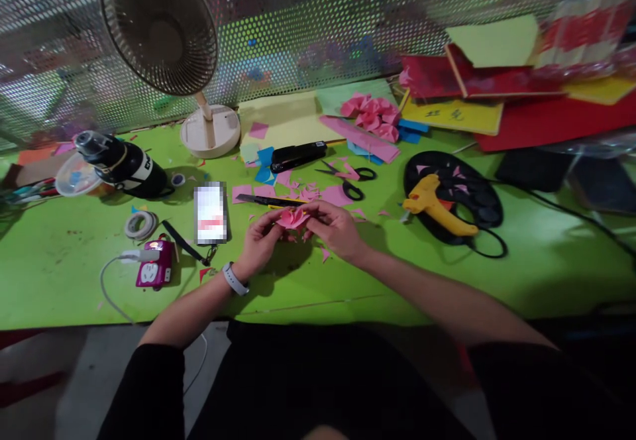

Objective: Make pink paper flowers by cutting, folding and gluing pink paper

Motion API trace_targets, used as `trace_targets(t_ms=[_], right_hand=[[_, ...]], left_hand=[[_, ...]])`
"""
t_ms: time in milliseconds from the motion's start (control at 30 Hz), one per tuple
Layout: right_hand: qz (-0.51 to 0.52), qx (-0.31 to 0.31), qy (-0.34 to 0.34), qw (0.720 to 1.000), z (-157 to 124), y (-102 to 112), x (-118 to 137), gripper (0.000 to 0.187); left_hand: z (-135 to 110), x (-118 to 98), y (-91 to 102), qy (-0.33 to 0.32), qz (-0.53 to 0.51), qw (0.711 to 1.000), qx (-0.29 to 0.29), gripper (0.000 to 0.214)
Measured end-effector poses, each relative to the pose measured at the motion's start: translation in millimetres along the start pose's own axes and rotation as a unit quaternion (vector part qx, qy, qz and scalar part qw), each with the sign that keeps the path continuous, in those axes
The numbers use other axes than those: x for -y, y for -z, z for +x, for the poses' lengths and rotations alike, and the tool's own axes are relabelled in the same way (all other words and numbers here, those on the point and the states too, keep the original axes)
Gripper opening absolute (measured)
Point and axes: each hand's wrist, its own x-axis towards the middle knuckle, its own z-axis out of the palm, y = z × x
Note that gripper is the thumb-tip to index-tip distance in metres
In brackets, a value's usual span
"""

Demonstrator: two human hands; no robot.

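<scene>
A small pink paper flower (293, 218) is pinched between both hands just above the green table (59, 274). My left hand (259, 241), with a white watch at the wrist, grips its left side. My right hand (334, 226) closes on its right side and top. Pink paper scraps (318, 193) lie just behind the hands, beside a utility knife (261, 199) and black scissors (350, 178).
A yellow glue gun (437, 209) rests on a black oval tray (460, 181) to the right. A phone (210, 213), tape roll (140, 224), pink device (155, 268), black bottle (126, 165), fan (163, 29), stapler (298, 156) and finished pink flowers (372, 114) surround. Coloured card stacks (501, 95) fill the back right.
</scene>
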Motion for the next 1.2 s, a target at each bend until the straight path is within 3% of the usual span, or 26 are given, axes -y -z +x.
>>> trace_targets(t_ms=[467,733,1067,1200], right_hand=[[0.011,-0.023,0.072,0.997,-3.0,-4.4,-7.3,0.011],[0.002,-0.015,0.066,0.998,-2.1,-4.0,-3.5,0.017],[-0.107,-0.021,0.130,0.986,0.0,-0.1,-1.8,0.017],[-0.148,-0.014,0.122,0.981,2.4,4.0,0.9,0.018]], left_hand=[[-1.8,5.2,-1.6,0.031,-0.053,0.997,-0.046,0.029],[-0.1,5.1,1.7,0.002,0.028,0.999,-0.034,0.026],[1.0,2.6,2.2,-0.001,0.038,0.999,-0.033,0.028],[3.8,1.2,3.6,0.011,0.052,0.997,-0.048,0.029]])
